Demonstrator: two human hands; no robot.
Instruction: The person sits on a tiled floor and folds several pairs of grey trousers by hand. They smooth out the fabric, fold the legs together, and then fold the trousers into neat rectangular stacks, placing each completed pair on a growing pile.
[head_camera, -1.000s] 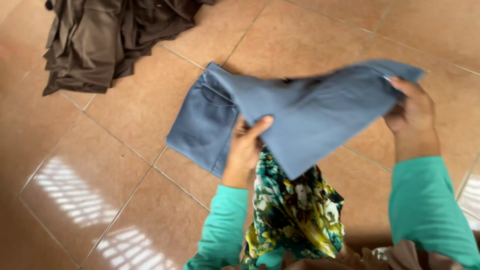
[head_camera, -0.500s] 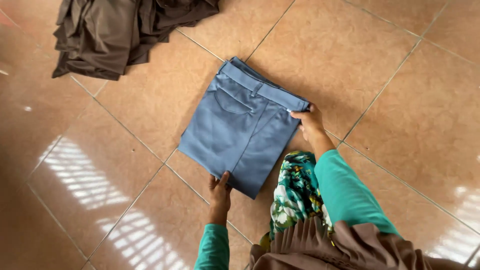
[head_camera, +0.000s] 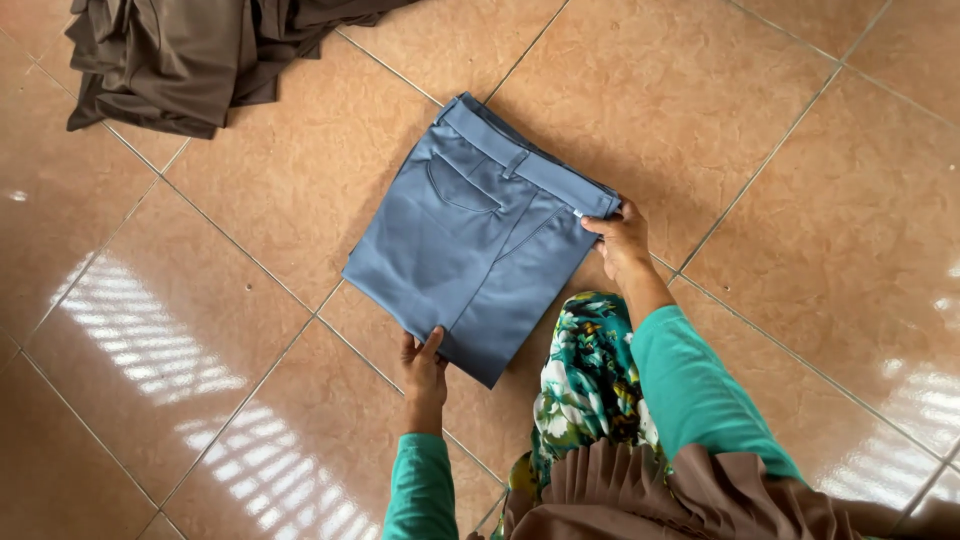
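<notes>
top left we see a heap of dark brown cloth (head_camera: 200, 55) bunched on the tiled floor (head_camera: 820, 260), well apart from the work; it sat in that corner a second ago too, only the camera angle shifts; centre, the folded blue trousers (head_camera: 470, 235) now lie flat on the tiles, waistband toward the upper right, back pocket facing up, folded into a compact rectangle; a second ago they were held up in the air, half folded, and half a second ago they had just been laid down, so the change is from lifted to settled and squared; our left hand (head_camera: 423, 365) rests at the lower edge of the fold, thumb on top of the fabric and fingers mostly tucked under or behind it, a loose pinch at most, we cannot tell how firmly; right of that, a green floral cloth (head_camera: 590, 385) hangs down over a pleated brown garment (head_camera: 650, 495); our right hand (head_camera: 622, 238) sits at the waistband corner, fingers curled on the edge, lightly gripping or pressing it down; teal sleeves on both arms; we judge the fold as essentially done, with both hands just neatening edges.
</notes>
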